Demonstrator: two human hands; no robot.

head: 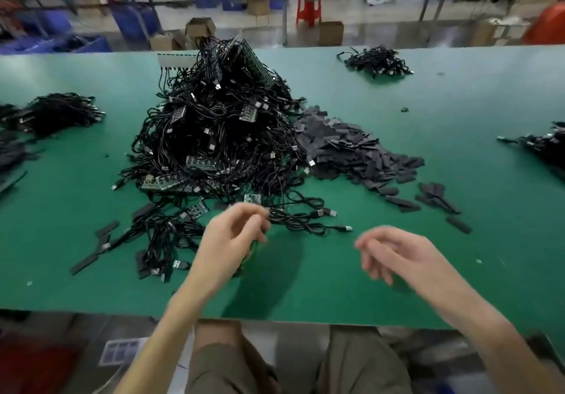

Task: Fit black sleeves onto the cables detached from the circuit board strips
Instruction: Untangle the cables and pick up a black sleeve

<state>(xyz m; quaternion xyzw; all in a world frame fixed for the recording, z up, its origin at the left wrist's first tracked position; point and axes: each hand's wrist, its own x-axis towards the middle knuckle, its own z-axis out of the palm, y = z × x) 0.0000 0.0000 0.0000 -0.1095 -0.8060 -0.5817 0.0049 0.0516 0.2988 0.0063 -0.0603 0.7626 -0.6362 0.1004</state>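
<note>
A tall tangle of black USB cables with small green circuit board strips stands in the middle of the green table. To its right spreads a heap of flat black sleeves. My left hand hovers at the near edge of the tangle, fingers loosely curled, with a thin cable running off from under its fingertips; whether it grips the cable is unclear. My right hand hangs over bare table with relaxed fingers and holds nothing. Loose cables with plugs lie just beyond my left hand.
Smaller cable bundles lie at the far left, far right and back right. Stray sleeves dot the table at right and at front left. The near table edge runs just below my forearms.
</note>
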